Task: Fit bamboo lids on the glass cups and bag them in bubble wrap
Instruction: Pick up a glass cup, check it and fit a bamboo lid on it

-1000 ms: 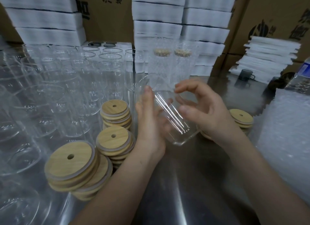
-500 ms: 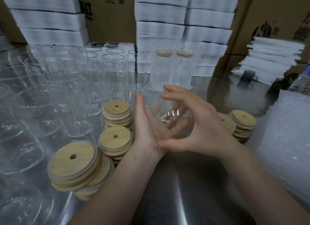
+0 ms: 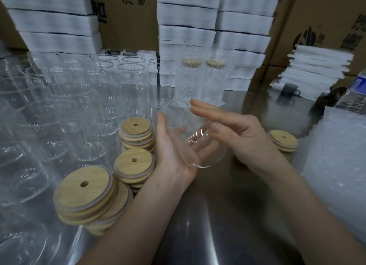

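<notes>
Glass cup [image 3: 193,138] lies tilted between both hands above the metal table [image 3: 217,215], mouth away from the person, base toward them.

Left hand [image 3: 174,156]: palm up beneath the cup, fingers straight and together, thumb raised beside the rim.

Right hand [image 3: 243,134]: laid over the top of the cup, fingers straight and close together, thumb against the glass. Neither hand curls round it.

Left of the cup: three stacks of bamboo lids [image 3: 134,162], with rows of empty glasses [image 3: 95,98] beyond them.

Behind the cup: two bubble-wrapped cups [image 3: 191,80], upright, lids on.

Right of the cup: a fourth lid stack [image 3: 283,140], partly hidden by the right hand, and beyond it a pile of bubble wrap [image 3: 336,156].
</notes>
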The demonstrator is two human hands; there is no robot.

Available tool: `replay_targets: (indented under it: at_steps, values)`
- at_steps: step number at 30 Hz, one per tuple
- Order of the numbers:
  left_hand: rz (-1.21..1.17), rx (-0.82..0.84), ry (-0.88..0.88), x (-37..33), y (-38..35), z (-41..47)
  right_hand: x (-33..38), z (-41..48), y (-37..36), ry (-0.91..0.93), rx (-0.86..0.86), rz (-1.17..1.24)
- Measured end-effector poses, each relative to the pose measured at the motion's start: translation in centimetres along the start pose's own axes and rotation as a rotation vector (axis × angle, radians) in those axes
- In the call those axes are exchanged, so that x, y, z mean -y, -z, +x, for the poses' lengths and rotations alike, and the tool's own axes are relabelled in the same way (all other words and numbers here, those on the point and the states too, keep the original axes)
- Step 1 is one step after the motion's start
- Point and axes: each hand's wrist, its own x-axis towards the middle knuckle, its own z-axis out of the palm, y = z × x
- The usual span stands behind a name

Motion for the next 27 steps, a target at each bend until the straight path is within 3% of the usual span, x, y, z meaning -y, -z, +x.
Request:
replay_targets:
  at_steps: [6,10,17,22,27]
  values:
    - [-0.033,0.096,0.04,-0.3,0.1,-0.2,-0.4,0.0,1.8,-0.091,0.216,0.151]
    - [-0.147,0.052,0.031,0.0,-0.1,-0.5,-0.8,0.0,1.5,-0.092,0.244,0.092]
    - [-0.164,0.038,0.036,0.5,0.2,-0.4,-0.7,0.0,-1.0,0.019,0.04,-0.166]
    - [-0.112,0.074,0.035,0.6,0.4,-0.3,-0.5,0.0,-2.0,0.074,-0.135,-0.207]
    - [-0.05,0.048,0.024,0.2,0.0,-0.2,-0.9,0.0,-2.0,0.126,-0.174,-0.293]
